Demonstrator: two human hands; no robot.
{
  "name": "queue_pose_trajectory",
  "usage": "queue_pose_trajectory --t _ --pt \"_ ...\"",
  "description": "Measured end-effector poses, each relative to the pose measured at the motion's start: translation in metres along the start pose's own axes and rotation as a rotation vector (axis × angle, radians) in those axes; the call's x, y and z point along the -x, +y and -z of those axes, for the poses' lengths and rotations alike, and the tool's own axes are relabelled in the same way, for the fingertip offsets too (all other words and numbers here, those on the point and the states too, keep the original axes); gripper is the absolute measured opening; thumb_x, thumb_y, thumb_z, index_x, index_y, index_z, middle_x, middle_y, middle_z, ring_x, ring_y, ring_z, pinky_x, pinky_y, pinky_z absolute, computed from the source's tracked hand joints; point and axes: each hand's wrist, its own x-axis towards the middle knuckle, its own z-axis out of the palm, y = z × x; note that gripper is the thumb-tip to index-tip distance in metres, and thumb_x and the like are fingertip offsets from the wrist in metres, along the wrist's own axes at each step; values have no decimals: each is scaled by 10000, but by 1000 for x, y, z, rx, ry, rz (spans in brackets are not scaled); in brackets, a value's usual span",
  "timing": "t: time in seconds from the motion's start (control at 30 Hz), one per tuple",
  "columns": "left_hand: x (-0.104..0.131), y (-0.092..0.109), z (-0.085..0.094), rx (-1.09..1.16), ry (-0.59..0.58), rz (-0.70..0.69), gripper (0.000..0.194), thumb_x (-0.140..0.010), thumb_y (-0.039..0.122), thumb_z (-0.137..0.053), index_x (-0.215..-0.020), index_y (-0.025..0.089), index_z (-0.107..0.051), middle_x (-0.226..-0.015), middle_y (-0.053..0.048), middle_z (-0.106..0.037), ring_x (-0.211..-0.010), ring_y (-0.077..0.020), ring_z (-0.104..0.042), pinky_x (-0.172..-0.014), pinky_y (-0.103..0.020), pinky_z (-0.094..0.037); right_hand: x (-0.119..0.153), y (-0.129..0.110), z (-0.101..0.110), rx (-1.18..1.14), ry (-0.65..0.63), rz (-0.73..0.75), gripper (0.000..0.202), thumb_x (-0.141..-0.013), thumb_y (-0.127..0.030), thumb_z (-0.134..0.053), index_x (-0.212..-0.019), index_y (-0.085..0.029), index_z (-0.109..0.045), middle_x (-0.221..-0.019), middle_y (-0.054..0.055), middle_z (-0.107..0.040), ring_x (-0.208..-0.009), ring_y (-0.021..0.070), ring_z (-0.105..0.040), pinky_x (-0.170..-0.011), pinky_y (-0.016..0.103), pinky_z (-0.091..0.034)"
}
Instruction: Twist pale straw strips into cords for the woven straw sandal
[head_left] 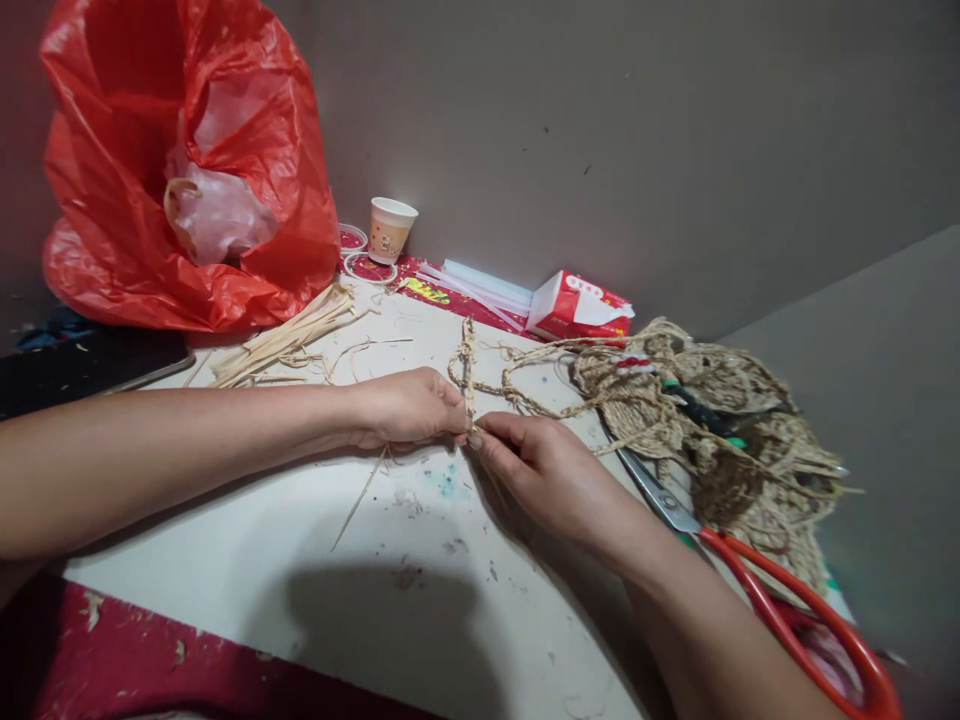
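Observation:
My left hand (409,408) and my right hand (544,470) meet at the middle of a white board (360,560), fingertips pinched together on the near end of a thin braided straw cord (468,372). The cord runs away from me, loops, and trails right into a heap of braided straw (720,440). A loose straw strand (360,500) sticks out below my left hand.
A red plastic bag (187,160) stands at the back left, with loose straw strips (289,340) in front of it. A paper cup (390,229) and a red tissue pack (577,305) sit by the wall. Red-handled scissors (750,570) lie at the right.

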Motion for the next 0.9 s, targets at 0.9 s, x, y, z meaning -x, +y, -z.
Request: queue_pose_trajectory --t 0.9 --pt "11 3 -19 283 162 -33 275 -797 191 -518 -529 178 -454 -336 77 -292 -288 -53 -219 -321 -213 -137 20 -34 -22 636 140 9 162 -845 -151 -424 -798 -169 -578 -591 67 -671 -479 214 -611 -480 315 -154"
